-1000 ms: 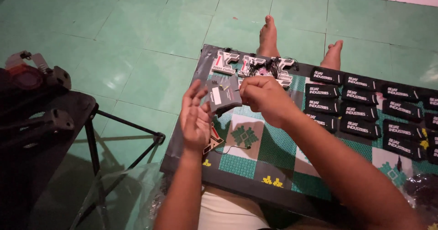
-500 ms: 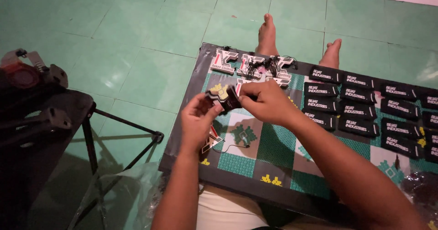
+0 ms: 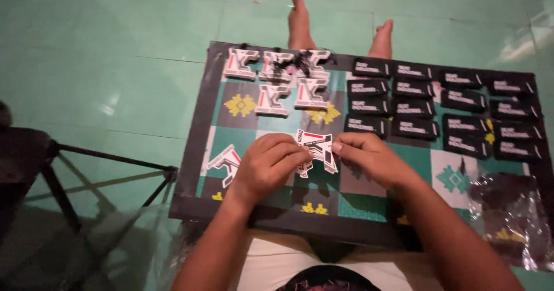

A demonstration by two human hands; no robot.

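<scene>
Both hands pinch one white tag (image 3: pixel 315 151) over the desk (image 3: pixel 196 147). Left hand (image 3: pixel 266 167) grip closed on the tag's left edge; right hand (image 3: pixel 369 158) grip closed on its right edge. Tag sits between the grips. One loose tag (image 3: pixel 226 162) lies at 9 o'clock. Five white tags (image 3: pixel 277 77) at 12 o'clock. Black labels (image 3: pixel 444 100), about fifteen, from 1 to 3 o'clock.

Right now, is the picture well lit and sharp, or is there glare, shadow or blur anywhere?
Head view: dim, greenish light; soft glare patches on the floor tiles at left and top right; the hands and cut-out are fairly sharp; the stand at left sinks into shadow; the plastic bag at right reflects faintly; edges look slightly stretched.
</scene>
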